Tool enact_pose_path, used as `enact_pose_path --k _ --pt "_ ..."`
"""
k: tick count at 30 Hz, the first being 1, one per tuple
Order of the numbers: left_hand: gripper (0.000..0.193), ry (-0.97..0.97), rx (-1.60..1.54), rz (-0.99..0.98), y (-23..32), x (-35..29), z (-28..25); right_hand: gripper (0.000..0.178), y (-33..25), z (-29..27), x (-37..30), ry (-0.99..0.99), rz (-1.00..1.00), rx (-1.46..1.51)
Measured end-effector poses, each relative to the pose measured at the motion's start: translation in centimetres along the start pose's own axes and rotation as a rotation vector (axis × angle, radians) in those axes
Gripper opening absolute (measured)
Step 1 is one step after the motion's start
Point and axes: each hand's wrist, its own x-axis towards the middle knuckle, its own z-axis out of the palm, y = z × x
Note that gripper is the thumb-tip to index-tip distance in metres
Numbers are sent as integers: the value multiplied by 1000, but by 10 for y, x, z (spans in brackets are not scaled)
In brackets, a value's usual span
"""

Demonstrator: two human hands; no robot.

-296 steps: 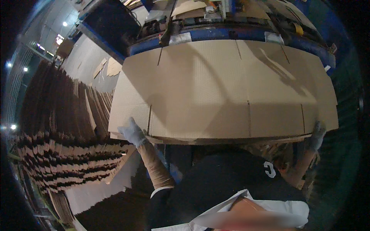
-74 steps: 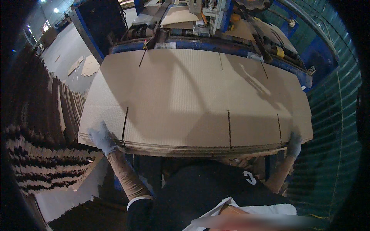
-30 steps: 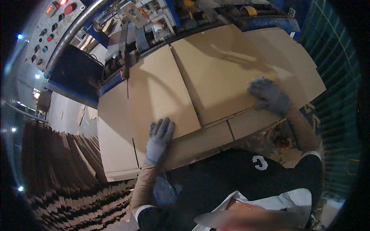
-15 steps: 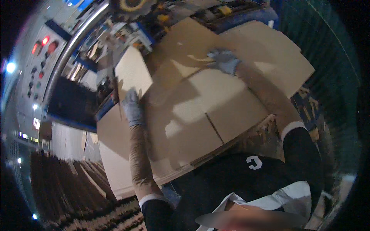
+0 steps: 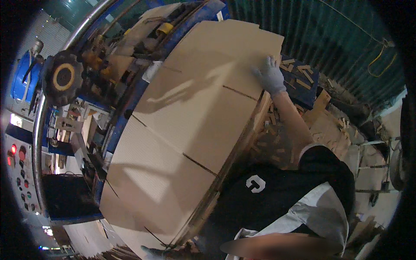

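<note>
A large slotted cardboard sheet (image 5: 190, 125) lies on a stack, its length running from the far right to the near left. My right hand (image 5: 271, 77), in a grey glove, rests at the sheet's far right edge with its fingers apart. At the bottom of the view, my left hand (image 5: 154, 252) is by the sheet's near end, partly cut off and in shadow. Its visible gloved fingers look stretched out. Dark slots cut into the long edges of the sheet, and arm shadows fall across it.
Left of the stack stands a blue machine with a black handwheel (image 5: 64, 77), a metal rail (image 5: 40, 130) and a control panel (image 5: 21, 173) with lit red lights. Cardboard scraps (image 5: 271, 145) litter the right side. A green corrugated wall (image 5: 320, 34) rises behind.
The view has turned right. My right hand has moved from the middle of the cardboard to its far edge; my left has moved down to the near end. The sheet now lies flat lengthwise.
</note>
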Motion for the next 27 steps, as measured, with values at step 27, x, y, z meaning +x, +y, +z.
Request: enact_pose_path --k 27 --pt "46 -591 -1191 -225 28 31 -109 41 -71 -150 -42 -214 -506 621"
